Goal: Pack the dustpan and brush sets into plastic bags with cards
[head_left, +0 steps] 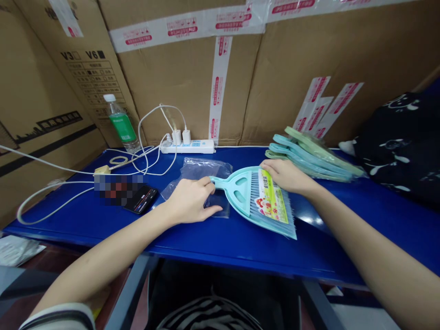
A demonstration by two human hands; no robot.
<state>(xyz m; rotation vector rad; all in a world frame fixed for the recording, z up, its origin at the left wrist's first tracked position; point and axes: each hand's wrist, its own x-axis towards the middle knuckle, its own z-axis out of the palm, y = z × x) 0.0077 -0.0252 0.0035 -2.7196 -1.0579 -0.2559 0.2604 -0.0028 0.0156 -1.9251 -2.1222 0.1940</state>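
A light blue dustpan with a brush and a yellow label [261, 199] lies on the blue table [220, 243]. My left hand [190, 200] rests on a clear plastic bag [199, 172] and its fingers close around the dustpan's handle. My right hand [287, 175] lies on the dustpan's far top edge, fingers curled over it. The bag's mouth sits at the handle end.
A stack of green and blue dustpan sets [309, 153] lies at the back right. A dark bag [402, 142] sits at far right. A power strip [187, 145], white cables, a water bottle [120, 123] and a phone [140, 199] occupy the left. Cardboard boxes stand behind.
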